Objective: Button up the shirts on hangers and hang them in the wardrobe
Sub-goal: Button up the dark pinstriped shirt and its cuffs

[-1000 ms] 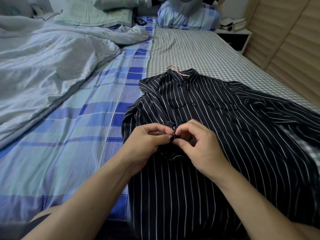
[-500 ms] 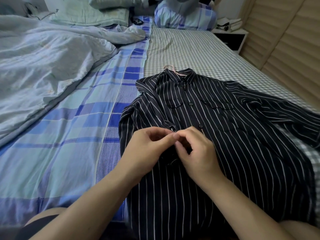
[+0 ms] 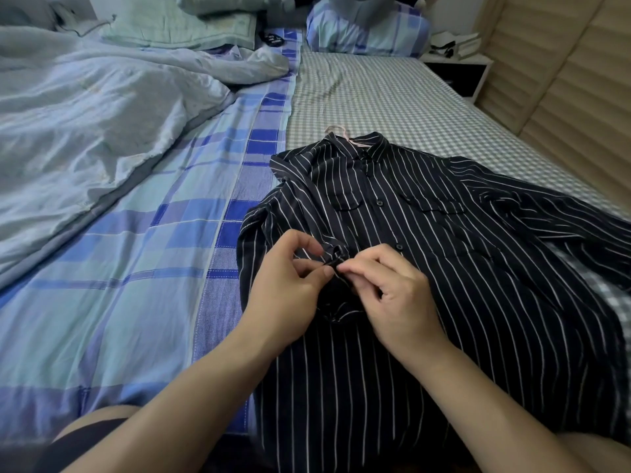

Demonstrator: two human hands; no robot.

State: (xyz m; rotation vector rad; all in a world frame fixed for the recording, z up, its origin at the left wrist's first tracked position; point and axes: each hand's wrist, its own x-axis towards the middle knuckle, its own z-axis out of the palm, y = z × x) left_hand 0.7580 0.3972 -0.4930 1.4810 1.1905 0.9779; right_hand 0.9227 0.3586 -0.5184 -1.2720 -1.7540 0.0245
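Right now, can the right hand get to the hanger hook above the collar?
Probably yes, once it lets go. The right hand is pinching the striped shirt at the placket; the hanger hook lies exposed on the checked sheet, nothing covering it.

Hiding almost all of the hanger (image 3: 338, 133) inside the collar of the striped shirt (image 3: 444, 268), showing only its pale hook. Covering the button and buttonhole under the fingertips of the left hand (image 3: 290, 285) and the right hand (image 3: 392, 295), so not telling if the button is through. Cutting off the shirt's hem at the bottom edge and its sleeve at the right edge. Blurring the small things on the nightstand (image 3: 457, 61), too small for telling. Cutting the pillows (image 3: 368, 32) at the top edge.
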